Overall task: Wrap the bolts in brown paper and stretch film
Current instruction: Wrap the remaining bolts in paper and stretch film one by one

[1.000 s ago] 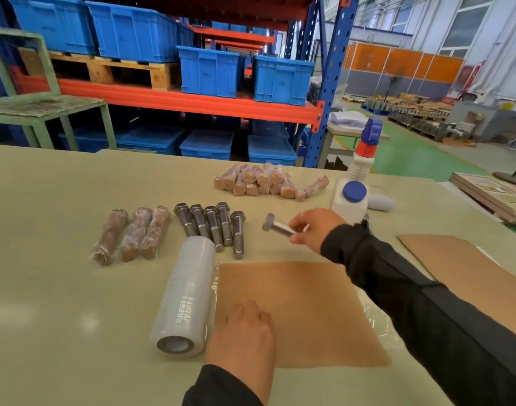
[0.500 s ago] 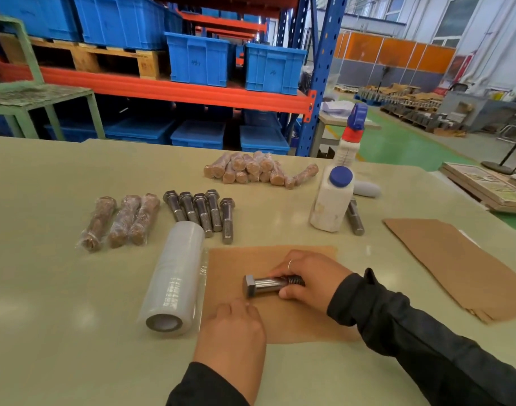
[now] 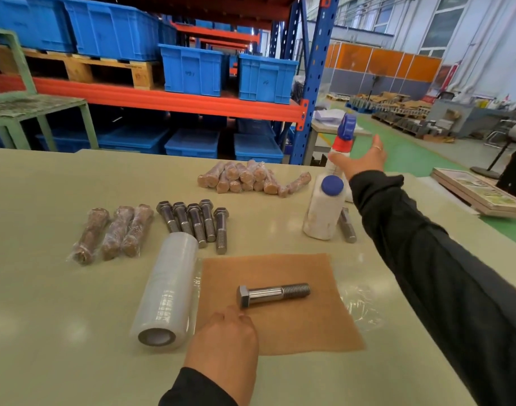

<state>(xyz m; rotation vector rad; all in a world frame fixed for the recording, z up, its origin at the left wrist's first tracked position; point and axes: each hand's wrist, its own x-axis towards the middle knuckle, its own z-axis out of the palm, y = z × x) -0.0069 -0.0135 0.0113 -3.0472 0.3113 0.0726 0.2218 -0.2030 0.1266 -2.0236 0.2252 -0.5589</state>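
My right hand [image 3: 360, 159] hides most of the spray bottle [image 3: 343, 136]; the white bottle [image 3: 324, 209] covers the head of a bolt [image 3: 347, 227]; my forearms run off the frame.

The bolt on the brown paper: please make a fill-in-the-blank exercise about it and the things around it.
1. The bolt lies on a sheet of brown ____.
2. The stretch film roll lies to the ____ of that sheet.
3. Beyond the roll lies a row of ____ bare bolts.
4. The right hand reaches toward the ____ bottle.

Missing words: paper; left; five; spray
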